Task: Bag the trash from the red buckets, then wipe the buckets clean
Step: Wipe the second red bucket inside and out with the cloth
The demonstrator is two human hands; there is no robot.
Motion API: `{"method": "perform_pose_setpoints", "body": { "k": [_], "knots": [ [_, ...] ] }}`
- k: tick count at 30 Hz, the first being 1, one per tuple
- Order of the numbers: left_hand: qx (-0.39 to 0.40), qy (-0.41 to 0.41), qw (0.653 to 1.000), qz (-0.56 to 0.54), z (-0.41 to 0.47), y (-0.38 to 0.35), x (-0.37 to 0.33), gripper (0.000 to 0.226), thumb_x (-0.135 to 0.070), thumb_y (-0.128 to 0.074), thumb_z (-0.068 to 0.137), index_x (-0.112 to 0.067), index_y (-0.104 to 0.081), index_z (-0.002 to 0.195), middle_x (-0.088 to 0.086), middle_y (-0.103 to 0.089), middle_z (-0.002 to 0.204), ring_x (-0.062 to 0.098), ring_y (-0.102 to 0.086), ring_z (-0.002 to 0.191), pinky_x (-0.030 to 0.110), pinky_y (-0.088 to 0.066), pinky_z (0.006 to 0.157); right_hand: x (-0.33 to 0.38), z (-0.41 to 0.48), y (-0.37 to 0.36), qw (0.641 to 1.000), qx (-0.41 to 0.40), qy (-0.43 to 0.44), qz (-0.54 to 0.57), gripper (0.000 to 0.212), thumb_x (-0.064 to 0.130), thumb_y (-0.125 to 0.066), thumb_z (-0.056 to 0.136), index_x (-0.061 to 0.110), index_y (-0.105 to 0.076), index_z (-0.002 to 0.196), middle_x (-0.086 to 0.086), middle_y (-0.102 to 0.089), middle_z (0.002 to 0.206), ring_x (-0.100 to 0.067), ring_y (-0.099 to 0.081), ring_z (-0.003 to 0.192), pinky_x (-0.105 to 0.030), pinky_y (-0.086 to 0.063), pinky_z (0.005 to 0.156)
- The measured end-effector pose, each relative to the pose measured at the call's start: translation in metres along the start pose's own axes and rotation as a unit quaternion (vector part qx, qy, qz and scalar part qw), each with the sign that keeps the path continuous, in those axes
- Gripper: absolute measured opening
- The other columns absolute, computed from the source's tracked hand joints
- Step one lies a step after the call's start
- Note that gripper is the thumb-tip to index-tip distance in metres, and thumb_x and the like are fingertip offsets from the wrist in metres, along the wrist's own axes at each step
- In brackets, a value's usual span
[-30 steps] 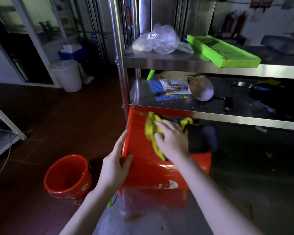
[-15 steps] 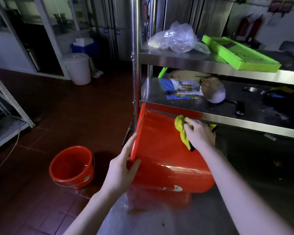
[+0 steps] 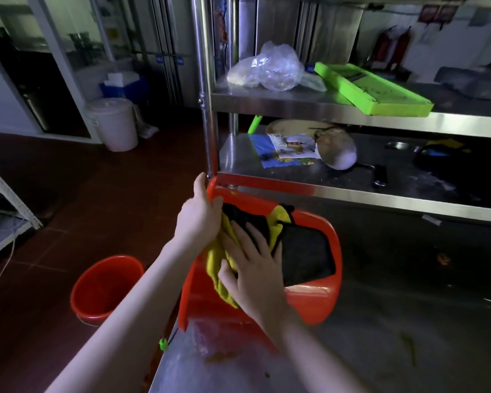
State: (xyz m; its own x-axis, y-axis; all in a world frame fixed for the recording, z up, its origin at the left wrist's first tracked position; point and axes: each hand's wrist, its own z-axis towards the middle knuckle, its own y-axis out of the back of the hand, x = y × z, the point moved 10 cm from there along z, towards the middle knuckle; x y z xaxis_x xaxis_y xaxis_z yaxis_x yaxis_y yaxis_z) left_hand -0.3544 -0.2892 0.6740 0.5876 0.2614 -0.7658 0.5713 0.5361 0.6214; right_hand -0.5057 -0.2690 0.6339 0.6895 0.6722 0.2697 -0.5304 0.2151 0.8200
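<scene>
A red bucket (image 3: 309,304) lies tilted on its side on the steel table (image 3: 238,367), just under the lower shelf. My left hand (image 3: 199,217) grips its rim at the upper left, thumb hooked over the edge. My right hand (image 3: 255,273) lies flat on a yellow cloth (image 3: 214,262) and presses it against the bucket, fingers spread. A dark area of the bucket or cloth shows right of my fingers; I cannot tell which. A second red bucket (image 3: 105,287) stands upright on the floor to the left, apart from both hands.
A steel rack (image 3: 352,191) rises right behind the bucket, its post (image 3: 207,109) by my left hand. The shelves hold a clear plastic bag (image 3: 267,69), a green tray (image 3: 372,89), papers and a round bowl. A white lidded pail (image 3: 114,123) stands on the red floor.
My left hand slid from the lower rim up to the top of the rim. My right hand drew the cloth back toward me and flattened on it. The bucket turned.
</scene>
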Motion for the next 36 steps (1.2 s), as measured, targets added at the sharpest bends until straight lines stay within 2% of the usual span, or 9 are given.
{"method": "perform_pose_setpoints", "body": {
  "k": [4, 7, 11, 14, 17, 20, 23, 29, 36],
  "knots": [
    [0.005, -0.088, 0.993, 0.072, -0.007, -0.002, -0.007, 0.054, -0.035, -0.046, 0.1, -0.026, -0.028, 0.149, 0.018, -0.06, 0.115, 0.037, -0.059, 0.103, 0.041, -0.049, 0.088, -0.027, 0.003, 0.004, 1.0, 0.012, -0.002, -0.008, 0.056, 0.047, -0.046, 0.084, 0.037, -0.047, 0.139, 0.01, -0.045, 0.147, -0.017, -0.038, 0.139, -0.062, -0.035, 0.101],
    [0.001, -0.139, 0.989, 0.047, -0.032, 0.007, 0.013, 0.055, -0.033, -0.048, 0.1, -0.031, -0.026, 0.151, 0.014, -0.06, 0.119, 0.03, -0.061, 0.101, 0.038, -0.05, 0.086, -0.089, 0.013, 0.023, 0.993, -0.008, -0.118, -0.011, 0.051, 0.049, -0.041, 0.083, 0.037, -0.057, 0.13, 0.009, -0.055, 0.137, -0.019, -0.047, 0.129, -0.057, -0.039, 0.101],
    [-0.018, -0.131, 0.991, -0.003, -0.071, 0.009, 0.041, 0.057, -0.032, -0.047, 0.099, -0.042, -0.021, 0.149, 0.006, -0.059, 0.124, 0.019, -0.065, 0.096, 0.041, -0.056, 0.081, -0.147, 0.041, 0.013, 0.962, 0.074, -0.259, 0.031, 0.041, 0.045, -0.041, 0.091, 0.041, -0.054, 0.129, 0.014, -0.052, 0.137, -0.02, -0.039, 0.13, -0.063, -0.022, 0.11],
    [-0.05, -0.133, 0.99, -0.01, -0.077, 0.013, 0.046, 0.056, -0.028, -0.049, 0.099, -0.039, -0.026, 0.15, 0.004, -0.058, 0.133, 0.019, -0.061, 0.112, 0.036, -0.051, 0.093, -0.101, 0.065, -0.004, 0.974, 0.095, -0.203, 0.029, 0.042, 0.046, -0.04, 0.09, 0.044, -0.051, 0.13, 0.018, -0.048, 0.139, -0.018, -0.037, 0.131, -0.069, -0.013, 0.109],
    [-0.059, -0.136, 0.989, -0.001, -0.077, 0.015, 0.049, 0.055, -0.027, -0.05, 0.099, -0.034, -0.03, 0.149, 0.004, -0.057, 0.136, 0.019, -0.06, 0.115, 0.032, -0.05, 0.094, -0.006, 0.071, -0.017, 0.995, 0.082, -0.042, 0.042, 0.045, 0.045, -0.046, 0.087, 0.039, -0.053, 0.131, 0.015, -0.048, 0.14, -0.017, -0.038, 0.132, -0.065, -0.023, 0.107],
    [-0.048, -0.135, 0.99, -0.005, -0.083, 0.016, 0.054, 0.054, -0.03, -0.047, 0.099, -0.04, -0.027, 0.148, 0.006, -0.065, 0.12, 0.007, -0.066, 0.092, 0.021, -0.052, 0.077, 0.03, 0.063, -0.02, 0.993, 0.083, 0.039, 0.074, 0.048, 0.041, -0.048, 0.088, 0.03, -0.053, 0.135, 0.007, -0.046, 0.145, -0.019, -0.035, 0.137, -0.053, -0.041, 0.101],
    [-0.053, -0.12, 0.991, -0.008, -0.087, 0.016, 0.062, 0.054, -0.03, -0.048, 0.098, -0.045, -0.027, 0.145, 0.008, -0.069, 0.1, 0.007, -0.063, 0.069, 0.028, -0.051, 0.066, -0.01, 0.06, -0.006, 0.995, 0.056, 0.022, 0.076, 0.046, 0.043, -0.047, 0.089, 0.032, -0.054, 0.133, 0.007, -0.051, 0.139, -0.019, -0.041, 0.131, -0.038, -0.047, 0.094],
    [-0.049, -0.13, 0.989, -0.055, -0.113, 0.013, 0.073, 0.056, -0.036, -0.045, 0.095, -0.04, -0.027, 0.148, 0.01, -0.067, 0.111, 0.017, -0.068, 0.089, 0.039, -0.058, 0.077, -0.158, 0.058, 0.0, 0.957, 0.157, -0.243, 0.031, 0.039, 0.049, -0.036, 0.092, 0.038, -0.056, 0.124, 0.004, -0.057, 0.132, -0.027, -0.05, 0.119, -0.041, -0.043, 0.097],
    [-0.072, -0.135, 0.986, -0.06, -0.123, 0.014, 0.085, 0.056, -0.041, -0.045, 0.092, -0.043, -0.029, 0.146, 0.011, -0.068, 0.111, 0.014, -0.067, 0.088, 0.017, -0.051, 0.077, -0.057, 0.091, -0.024, 0.975, 0.181, -0.099, 0.076, 0.043, 0.049, -0.037, 0.091, 0.042, -0.052, 0.13, 0.016, -0.047, 0.142, -0.021, -0.045, 0.128, -0.045, -0.039, 0.103]
  ]
}}
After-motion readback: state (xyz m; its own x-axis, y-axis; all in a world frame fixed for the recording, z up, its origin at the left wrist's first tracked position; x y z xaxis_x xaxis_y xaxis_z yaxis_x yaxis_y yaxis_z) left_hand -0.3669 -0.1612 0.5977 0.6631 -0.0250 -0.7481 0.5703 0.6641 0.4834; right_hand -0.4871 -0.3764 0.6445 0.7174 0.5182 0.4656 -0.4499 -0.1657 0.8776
